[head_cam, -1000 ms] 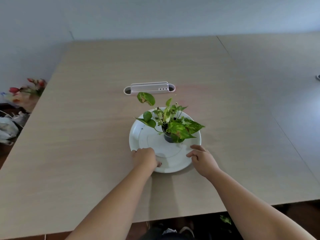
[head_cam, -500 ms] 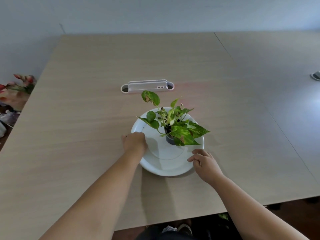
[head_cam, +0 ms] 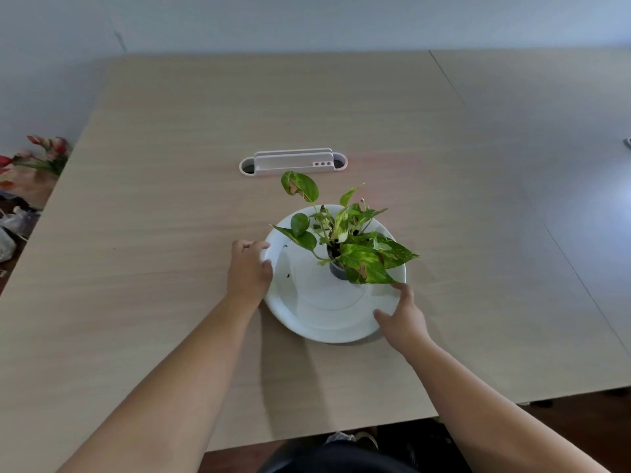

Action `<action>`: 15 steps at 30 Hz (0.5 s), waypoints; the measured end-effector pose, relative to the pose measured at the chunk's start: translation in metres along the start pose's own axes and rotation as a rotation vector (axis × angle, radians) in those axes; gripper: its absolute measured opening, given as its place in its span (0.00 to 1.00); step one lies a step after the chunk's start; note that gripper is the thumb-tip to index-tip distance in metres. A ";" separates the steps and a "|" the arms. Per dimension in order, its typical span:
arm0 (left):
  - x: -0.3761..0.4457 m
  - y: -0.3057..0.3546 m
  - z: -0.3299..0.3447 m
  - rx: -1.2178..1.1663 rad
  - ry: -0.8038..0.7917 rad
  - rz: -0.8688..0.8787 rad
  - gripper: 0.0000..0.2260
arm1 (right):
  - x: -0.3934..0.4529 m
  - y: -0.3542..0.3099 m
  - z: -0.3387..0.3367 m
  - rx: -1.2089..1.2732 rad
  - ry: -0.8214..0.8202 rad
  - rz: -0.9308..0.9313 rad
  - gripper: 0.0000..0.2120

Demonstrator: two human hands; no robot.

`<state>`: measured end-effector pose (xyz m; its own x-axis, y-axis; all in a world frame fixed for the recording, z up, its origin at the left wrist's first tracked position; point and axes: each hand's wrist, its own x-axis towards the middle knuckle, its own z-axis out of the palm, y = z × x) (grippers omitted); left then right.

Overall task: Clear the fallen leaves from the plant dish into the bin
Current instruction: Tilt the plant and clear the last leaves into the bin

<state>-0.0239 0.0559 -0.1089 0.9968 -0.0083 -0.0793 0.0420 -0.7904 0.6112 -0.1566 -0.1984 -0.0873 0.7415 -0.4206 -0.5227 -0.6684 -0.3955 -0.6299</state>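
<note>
Head view: no legible writing.

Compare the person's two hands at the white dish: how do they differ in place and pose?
The left hand is at the dish's left rim, level with the little pot; the right hand is at the near right rim, closer to the person. The left hand's fingers curl over the rim in a grip; the right hand's fingers are spread and looser, one reaching up under a leaf. Both are bare and touch the dish's edge.
</note>
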 end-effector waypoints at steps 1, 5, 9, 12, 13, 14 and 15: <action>0.004 0.000 -0.004 -0.022 0.006 -0.039 0.16 | 0.006 -0.002 -0.003 0.014 0.010 -0.002 0.28; 0.006 0.004 -0.014 -0.114 0.022 -0.121 0.10 | 0.027 -0.019 -0.022 -0.110 0.023 -0.045 0.30; 0.004 0.007 -0.016 -0.219 0.009 -0.220 0.13 | 0.056 -0.031 -0.040 -0.375 -0.087 -0.114 0.36; 0.007 0.008 -0.019 -0.165 -0.030 -0.232 0.17 | 0.071 -0.043 -0.053 -0.527 -0.162 -0.193 0.35; 0.008 0.008 -0.019 -0.154 -0.036 -0.240 0.16 | 0.074 -0.048 -0.054 -0.590 -0.185 -0.206 0.31; 0.009 0.010 -0.019 -0.158 -0.046 -0.254 0.14 | 0.076 -0.052 -0.055 -0.619 -0.187 -0.192 0.25; 0.008 0.011 -0.019 -0.178 -0.063 -0.277 0.10 | 0.077 -0.054 -0.055 -0.597 -0.163 -0.169 0.18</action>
<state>-0.0141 0.0588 -0.0882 0.9401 0.1493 -0.3065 0.3271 -0.6485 0.6874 -0.0665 -0.2542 -0.0619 0.8073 -0.2016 -0.5547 -0.4242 -0.8517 -0.3078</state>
